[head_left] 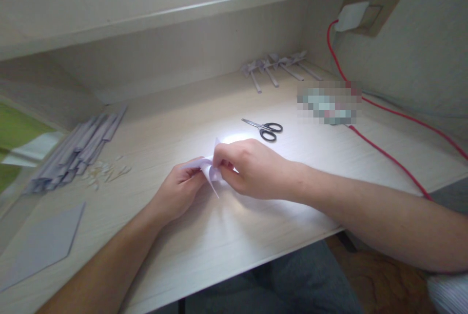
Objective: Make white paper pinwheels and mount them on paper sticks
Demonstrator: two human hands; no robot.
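Lying on the tabletop (175, 124) at the near left is a sheet (47, 241). Over the tabletop's middle, the left hand (185, 187) has its fingers closed on a curled paper (212, 173), and the right hand (248, 167) pinches its other side, fingers narrow. Scraps (106, 172) and rolls (78, 148) lie to the left. Scissors (262, 127) rest just past the right hand; pinwheels (266, 64) lie in a row farther back.

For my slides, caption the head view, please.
Left hand and right hand hold curled paper over a desk, scissors beyond.
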